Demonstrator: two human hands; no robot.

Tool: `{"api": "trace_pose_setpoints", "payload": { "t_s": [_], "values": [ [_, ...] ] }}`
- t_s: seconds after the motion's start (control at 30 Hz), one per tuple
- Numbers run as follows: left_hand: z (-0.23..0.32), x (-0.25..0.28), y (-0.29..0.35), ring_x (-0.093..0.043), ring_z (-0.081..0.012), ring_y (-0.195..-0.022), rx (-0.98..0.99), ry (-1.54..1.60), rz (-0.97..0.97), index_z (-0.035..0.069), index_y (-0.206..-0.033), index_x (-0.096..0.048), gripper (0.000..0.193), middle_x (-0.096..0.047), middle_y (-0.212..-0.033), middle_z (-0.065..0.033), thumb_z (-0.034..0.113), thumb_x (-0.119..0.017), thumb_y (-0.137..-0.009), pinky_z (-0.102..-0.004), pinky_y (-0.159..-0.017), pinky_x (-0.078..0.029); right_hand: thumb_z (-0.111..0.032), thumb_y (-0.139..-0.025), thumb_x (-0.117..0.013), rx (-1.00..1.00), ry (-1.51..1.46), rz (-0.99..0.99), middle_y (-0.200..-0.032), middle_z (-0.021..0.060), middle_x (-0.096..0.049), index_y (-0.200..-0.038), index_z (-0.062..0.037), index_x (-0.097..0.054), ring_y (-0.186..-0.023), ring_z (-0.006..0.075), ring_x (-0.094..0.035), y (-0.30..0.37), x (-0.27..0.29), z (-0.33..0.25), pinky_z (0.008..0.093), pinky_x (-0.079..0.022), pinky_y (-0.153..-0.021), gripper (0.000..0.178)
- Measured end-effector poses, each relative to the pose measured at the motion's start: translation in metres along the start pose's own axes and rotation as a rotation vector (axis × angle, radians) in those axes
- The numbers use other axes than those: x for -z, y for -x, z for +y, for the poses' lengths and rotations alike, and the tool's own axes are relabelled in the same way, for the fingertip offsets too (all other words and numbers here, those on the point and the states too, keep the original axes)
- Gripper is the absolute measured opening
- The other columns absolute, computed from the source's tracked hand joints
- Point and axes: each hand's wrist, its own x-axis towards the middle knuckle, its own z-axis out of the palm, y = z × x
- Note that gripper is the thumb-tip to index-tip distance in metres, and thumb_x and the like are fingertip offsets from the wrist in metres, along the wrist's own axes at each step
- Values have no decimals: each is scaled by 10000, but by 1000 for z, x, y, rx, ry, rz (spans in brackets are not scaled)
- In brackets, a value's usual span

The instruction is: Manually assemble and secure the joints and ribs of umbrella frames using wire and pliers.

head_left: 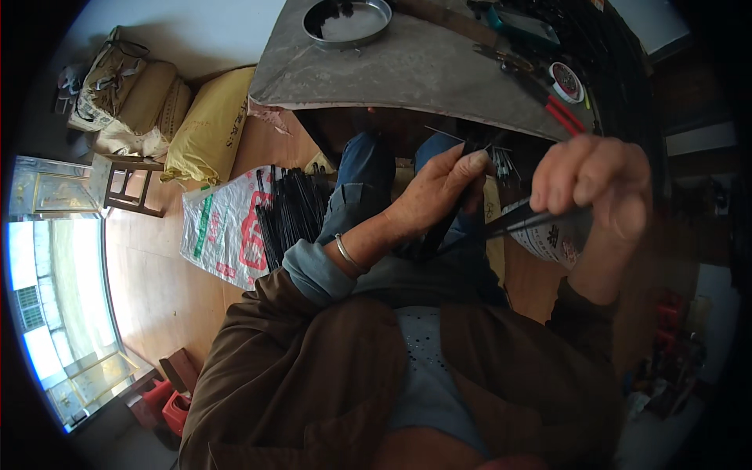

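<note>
Right hand [589, 182] gripping black strips [513, 222], left hand [439, 188]

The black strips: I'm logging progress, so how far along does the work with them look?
Done: hard to judge; no finished pile is clearly visible. In hand: the left hand and right hand both hold a few black strips over the lap. Left: a large bundle of black strips lies on the white sack on the floor.

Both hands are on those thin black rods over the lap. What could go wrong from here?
The right hand pinches a bundle of black rods only at one end, so some might slide out onto the floor. The left hand grips near thin wire ends, which could prick the fingers. The pile of rods on the white sack could roll off.
</note>
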Motion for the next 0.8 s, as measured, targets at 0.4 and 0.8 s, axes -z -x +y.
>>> {"api": "trace_pose_setpoints", "payload": {
  "t_s": [0.4, 0.8],
  "values": [
    [-6, -5, 6, -586, -145, -618, -8, 143, 106, 55, -1202, -460, 348, -571, -809, -65, 339, -395, -1011, -252, -564, -491, -84, -881, -621, -144, 332, 575, -1022, 138, -631, -990, 23, -648, -853, 201, -640, 12, -14, 20, 298, -524, -738, 155],
    [-8, -5, 2, -634, -166, -695, 17, 179, 97, 46, -1211, -447, 361, -578, -912, -91, 340, -378, -1014, -273, -608, -536, -20, -834, -626, -419, 857, 395, -821, 62, -582, -886, 18, -632, -756, 164, -593, 22, 8, 53, 294, -468, -685, 65]
  ]
}}
